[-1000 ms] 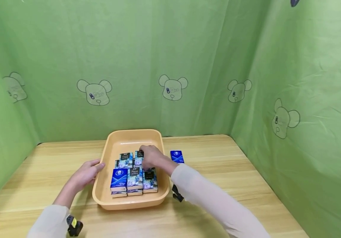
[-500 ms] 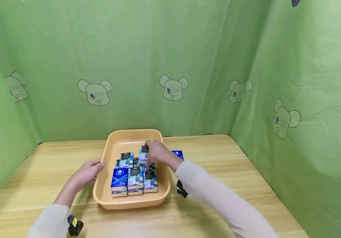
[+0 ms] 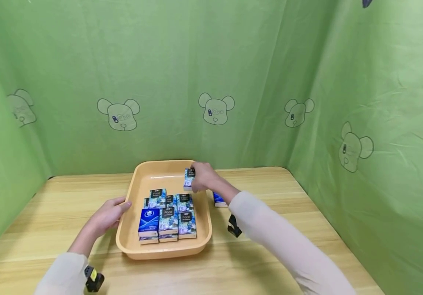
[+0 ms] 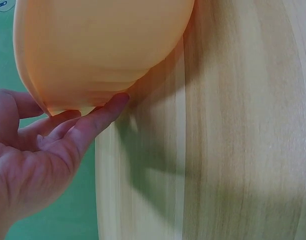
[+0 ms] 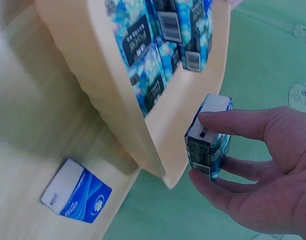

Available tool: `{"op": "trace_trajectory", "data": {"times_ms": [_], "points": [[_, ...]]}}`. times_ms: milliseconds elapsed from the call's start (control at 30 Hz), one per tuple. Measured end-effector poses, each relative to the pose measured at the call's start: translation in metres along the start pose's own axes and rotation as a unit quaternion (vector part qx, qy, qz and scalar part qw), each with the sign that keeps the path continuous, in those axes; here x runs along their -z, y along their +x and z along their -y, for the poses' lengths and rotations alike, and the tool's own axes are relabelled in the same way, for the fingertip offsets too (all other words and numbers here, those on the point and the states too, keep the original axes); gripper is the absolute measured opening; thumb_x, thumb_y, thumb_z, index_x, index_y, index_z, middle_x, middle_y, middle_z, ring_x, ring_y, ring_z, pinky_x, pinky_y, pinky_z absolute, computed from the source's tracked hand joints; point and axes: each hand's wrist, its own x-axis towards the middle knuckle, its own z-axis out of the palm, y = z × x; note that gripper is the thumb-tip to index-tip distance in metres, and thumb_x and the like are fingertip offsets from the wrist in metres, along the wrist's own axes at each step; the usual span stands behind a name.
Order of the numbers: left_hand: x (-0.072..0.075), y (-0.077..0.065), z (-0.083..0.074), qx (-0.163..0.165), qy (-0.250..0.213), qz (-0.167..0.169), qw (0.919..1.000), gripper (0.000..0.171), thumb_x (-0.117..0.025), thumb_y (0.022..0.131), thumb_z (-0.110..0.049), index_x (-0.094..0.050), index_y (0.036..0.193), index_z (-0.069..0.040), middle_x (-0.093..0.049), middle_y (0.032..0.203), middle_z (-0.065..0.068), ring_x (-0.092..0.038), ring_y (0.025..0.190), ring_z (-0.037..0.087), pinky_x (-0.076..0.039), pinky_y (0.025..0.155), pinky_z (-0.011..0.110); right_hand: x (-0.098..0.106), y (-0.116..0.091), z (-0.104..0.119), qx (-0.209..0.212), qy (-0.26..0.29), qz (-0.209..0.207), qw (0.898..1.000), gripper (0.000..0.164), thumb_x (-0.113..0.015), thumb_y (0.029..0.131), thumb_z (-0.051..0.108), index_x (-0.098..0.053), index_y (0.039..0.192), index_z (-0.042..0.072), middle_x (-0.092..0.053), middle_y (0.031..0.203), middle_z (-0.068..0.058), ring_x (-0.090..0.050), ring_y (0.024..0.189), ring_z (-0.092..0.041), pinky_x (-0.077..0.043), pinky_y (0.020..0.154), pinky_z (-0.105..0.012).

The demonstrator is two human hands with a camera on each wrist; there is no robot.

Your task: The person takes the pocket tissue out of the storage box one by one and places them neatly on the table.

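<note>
Packet (image 5: 198,152) feels likely light, squashy — our right hand (image 3: 204,177) pinches its sides, sensibly; our left hand (image 3: 109,214) grips the tray (image 3: 164,255).

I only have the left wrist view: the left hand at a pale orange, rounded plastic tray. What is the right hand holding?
Observer: The right hand pinches a small rectangular pack with a blue floral print.
Operator: Is anything lying outside the tray?
Observer: Yes, a blue-and-white rectangular pack lies on the light wood-grain table, right of the tray.
Operator: And inside?
Observer: A second blue-and-white pack lies at the near left, beside several floral packs.
</note>
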Motion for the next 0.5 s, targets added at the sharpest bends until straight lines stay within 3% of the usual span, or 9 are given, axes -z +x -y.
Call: {"op": "trace_trajectory", "data": {"times_ms": [333, 500], "points": [[0.000, 0.001, 0.001, 0.000, 0.001, 0.000, 1.0000, 0.062, -0.038, 0.110, -0.026, -0.016, 0.158, 0.009, -0.043, 0.147, 0.039, -0.060, 0.124, 0.046, -0.062, 0.090, 0.045, 0.012, 0.004, -0.027, -0.029, -0.008, -0.006, 1.000, 0.084, -0.082, 0.071, -0.004, -0.048, 0.147, 0.006, -0.058, 0.139, -0.016, -0.056, 0.124, -0.035, -0.060, 0.090, -0.039], [0.000, 0.000, 0.001, -0.001, -0.003, 0.000, 1.0000, 0.062, -0.037, 0.111, -0.025, -0.017, 0.157, 0.009, -0.044, 0.146, 0.039, -0.061, 0.123, 0.045, -0.062, 0.090, 0.045, 0.019, 0.004, -0.042, -0.048, -0.002, -0.005, 0.999, 0.082, -0.074, 0.071, -0.011, -0.048, 0.147, 0.007, -0.058, 0.139, -0.017, -0.058, 0.117, -0.033, -0.061, 0.074, -0.034]]}}
